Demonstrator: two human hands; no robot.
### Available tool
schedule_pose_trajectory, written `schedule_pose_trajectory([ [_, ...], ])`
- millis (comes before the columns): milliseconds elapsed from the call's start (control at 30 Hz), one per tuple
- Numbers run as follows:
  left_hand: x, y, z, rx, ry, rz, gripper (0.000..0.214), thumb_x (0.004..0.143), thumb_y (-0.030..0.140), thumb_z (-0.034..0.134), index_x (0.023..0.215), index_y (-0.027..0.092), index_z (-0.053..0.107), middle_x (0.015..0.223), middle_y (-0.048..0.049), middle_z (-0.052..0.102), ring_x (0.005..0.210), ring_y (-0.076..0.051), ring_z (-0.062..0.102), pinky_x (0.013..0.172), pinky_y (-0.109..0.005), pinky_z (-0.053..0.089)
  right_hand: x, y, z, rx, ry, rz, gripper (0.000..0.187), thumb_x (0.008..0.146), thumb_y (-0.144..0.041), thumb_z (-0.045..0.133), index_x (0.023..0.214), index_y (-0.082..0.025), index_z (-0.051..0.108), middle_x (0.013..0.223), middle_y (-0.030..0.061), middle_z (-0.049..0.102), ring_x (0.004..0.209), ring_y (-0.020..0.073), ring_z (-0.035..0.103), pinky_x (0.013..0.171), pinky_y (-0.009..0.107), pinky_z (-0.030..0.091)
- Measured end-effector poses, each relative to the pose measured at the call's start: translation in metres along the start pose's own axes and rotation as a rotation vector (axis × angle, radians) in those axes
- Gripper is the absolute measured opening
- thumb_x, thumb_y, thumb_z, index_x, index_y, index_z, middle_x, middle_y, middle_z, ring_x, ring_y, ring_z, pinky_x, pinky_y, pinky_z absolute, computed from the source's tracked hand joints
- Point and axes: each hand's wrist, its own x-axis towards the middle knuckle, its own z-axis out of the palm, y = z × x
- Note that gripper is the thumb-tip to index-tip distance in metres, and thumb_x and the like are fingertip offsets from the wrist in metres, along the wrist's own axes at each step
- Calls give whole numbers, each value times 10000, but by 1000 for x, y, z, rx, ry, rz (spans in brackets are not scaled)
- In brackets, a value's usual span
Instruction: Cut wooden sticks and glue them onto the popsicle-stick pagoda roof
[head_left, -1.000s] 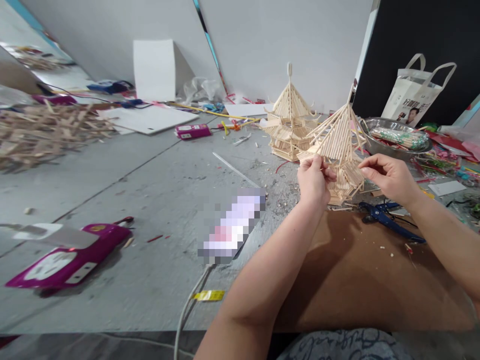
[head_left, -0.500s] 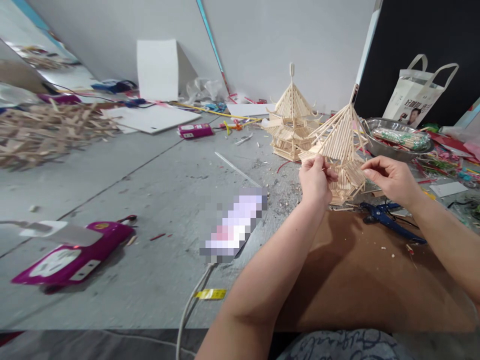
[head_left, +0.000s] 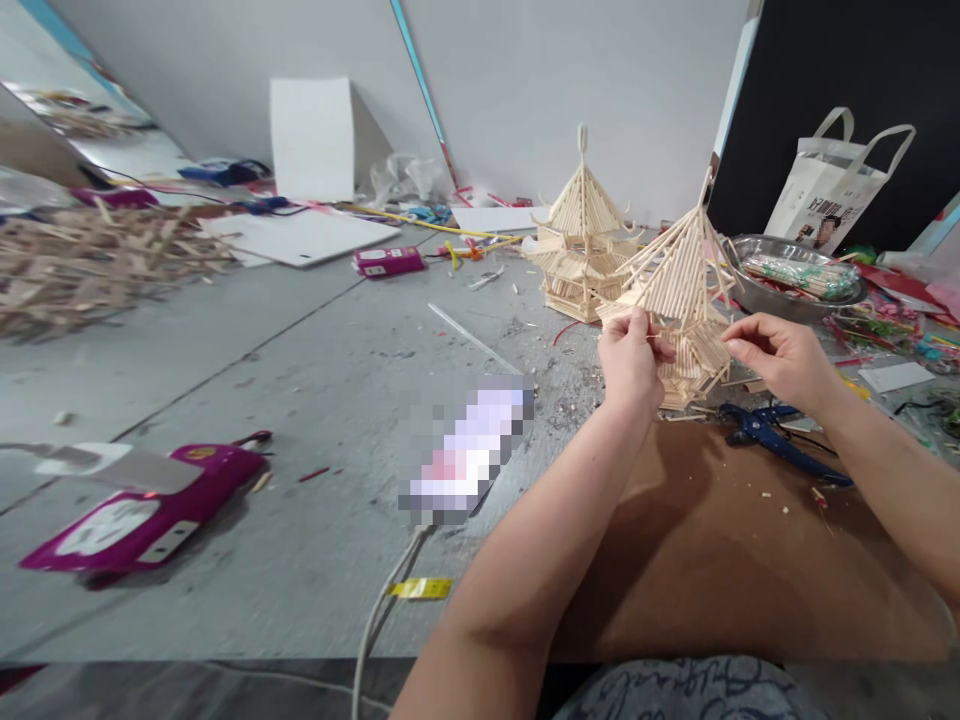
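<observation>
A pagoda model made of thin wooden sticks [head_left: 684, 290] is held tilted above the floor at right of centre. My left hand [head_left: 631, 362] pinches the edge of its roof on the left side. My right hand [head_left: 776, 355] is at the model's right side, thumb and fingers curled against its lower tier. A second, similar stick pagoda [head_left: 579, 232] stands upright just behind.
Blue pliers [head_left: 772, 436] lie on a brown board [head_left: 712, 560] under my arms. A metal bowl [head_left: 795, 270] and a white tote bag [head_left: 840, 185] sit at the right. A magenta box [head_left: 142, 510], a stick pile [head_left: 90, 260] and a white cable [head_left: 375, 620] lie on the grey floor.
Both hands and the held model have stayed nearly in place; the view shifted slightly.
</observation>
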Motion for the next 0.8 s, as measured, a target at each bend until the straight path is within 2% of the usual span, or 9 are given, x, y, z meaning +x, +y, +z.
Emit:
schedule_pose_trajectory([
  [467, 0, -1, -1, 0, -14, 14, 201, 738, 283, 547, 644, 172, 408, 498, 86, 445, 304, -37, 425, 350, -174, 325, 0, 1, 0, -5, 6, 22, 145, 736, -289, 558, 781, -166, 621, 678, 0, 591, 539, 82, 448, 542, 243, 363],
  [700, 0, 0, 0, -10, -13, 0, 187, 739, 268, 540, 659, 174, 401, 502, 89, 445, 307, -34, 423, 352, -169, 315, 10, 0, 9, 1, 106, 141, 170, 721, -301, 550, 797, -156, 598, 658, 2, 593, 549, 90, 480, 581, 256, 384],
  [800, -1, 1, 0, -9, -10, 1, 192, 744, 262, 544, 653, 173, 400, 505, 89, 442, 307, -32, 420, 351, -167, 302, 18, -6, 14, 27, 84, 228, 188, 714, -321, 554, 784, -148, 583, 554, -14, 558, 502, 96, 485, 560, 259, 388],
])
